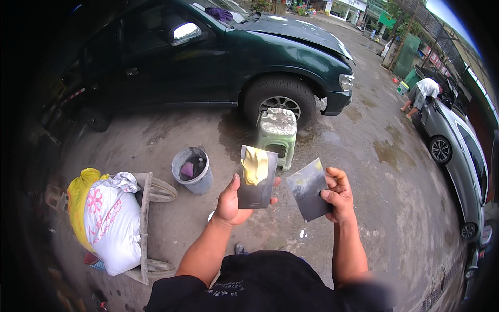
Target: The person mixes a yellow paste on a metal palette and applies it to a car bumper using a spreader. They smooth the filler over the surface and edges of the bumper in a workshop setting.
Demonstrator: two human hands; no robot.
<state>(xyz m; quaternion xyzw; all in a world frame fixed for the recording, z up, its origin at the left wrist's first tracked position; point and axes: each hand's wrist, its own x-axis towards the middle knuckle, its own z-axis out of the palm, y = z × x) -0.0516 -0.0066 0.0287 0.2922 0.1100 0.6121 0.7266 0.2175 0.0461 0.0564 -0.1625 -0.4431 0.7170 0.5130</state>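
Observation:
My left hand holds a thin grey rectangular plate with a thick smear of pale yellow paste on its upper part. Its thumb lies along the plate's left edge and its fingertips show at the right edge. To its right, my right hand grips a second dark grey flat scraper, tilted, with pale streaks and a small yellowish mark near its top. The two plates are apart. Behind them stands a worn pale green plastic stool.
A dark green car stands beyond the stool. At left are a grey bucket and a cart loaded with white and yellow sacks. At right, a person bends beside a silver car. Wet patches mark the pavement.

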